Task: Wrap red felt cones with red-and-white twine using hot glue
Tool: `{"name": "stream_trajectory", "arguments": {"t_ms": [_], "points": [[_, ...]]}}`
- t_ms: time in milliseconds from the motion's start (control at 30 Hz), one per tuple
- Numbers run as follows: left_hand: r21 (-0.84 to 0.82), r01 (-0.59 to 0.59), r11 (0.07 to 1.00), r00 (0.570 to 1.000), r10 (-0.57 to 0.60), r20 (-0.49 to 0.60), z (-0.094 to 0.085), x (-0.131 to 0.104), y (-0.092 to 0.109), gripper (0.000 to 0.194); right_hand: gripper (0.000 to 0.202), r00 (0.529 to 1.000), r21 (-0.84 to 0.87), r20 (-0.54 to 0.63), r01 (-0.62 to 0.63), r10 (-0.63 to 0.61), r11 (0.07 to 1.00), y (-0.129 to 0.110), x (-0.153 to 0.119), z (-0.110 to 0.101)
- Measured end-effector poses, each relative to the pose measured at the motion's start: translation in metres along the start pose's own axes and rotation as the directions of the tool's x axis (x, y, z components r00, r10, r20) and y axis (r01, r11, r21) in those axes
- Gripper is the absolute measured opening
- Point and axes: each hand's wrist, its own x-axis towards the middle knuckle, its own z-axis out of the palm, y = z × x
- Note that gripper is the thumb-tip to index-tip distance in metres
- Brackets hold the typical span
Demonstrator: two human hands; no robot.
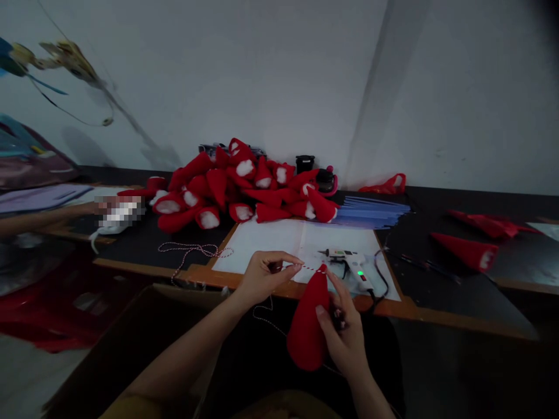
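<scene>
The pile of cones (218, 189) lies on the table (131, 250), left of centre, before the wall (262, 70). The sheet (262, 238) extends from the pile towards the front edge. The glue gun (356, 266) rests on its right part, strips (371, 212) behind. The cord (192, 249) lies left of the sheet; a single cone (465, 251) lies right.

Plain pale wall (279, 70) in dim light, black tabletop (135, 247) with brown front edge, red stool (50, 331) at left, pale floor (26, 364)

You've got a solid red fabric cone (308, 323) and red-and-white striped twisted cord (312, 269). Your pistol-shaped glue gun (349, 259) is white, light green.
</scene>
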Motion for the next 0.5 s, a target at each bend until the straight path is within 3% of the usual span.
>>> {"name": "stream_trajectory", "arguments": {"t_ms": [133,300,433,500], "points": [[-0.001,0.002,1.0,1.0,-0.002,0.027,-0.002,0.0,-0.003,0.024,0.056,1.0,0.001,0.01,-0.023,0.023,1.0,-0.002,0.0,-0.002],[-0.078,0.055,0.995,0.987,-0.042,0.155,-0.001,-0.002,-0.001,0.03,0.054,0.994,0.131,0.003,-0.111,0.112,0.985,-0.003,-0.001,-0.004],[-0.133,0.087,0.987,0.987,-0.067,0.149,0.006,-0.004,0.002,0.028,0.062,0.948,0.458,0.072,-0.308,0.311,0.834,-0.003,-0.002,-0.007],[-0.164,0.09,0.982,0.988,-0.067,0.136,0.012,-0.006,0.002,0.026,0.065,0.925,0.534,0.121,-0.367,0.361,0.761,0.001,-0.002,-0.01]]}}
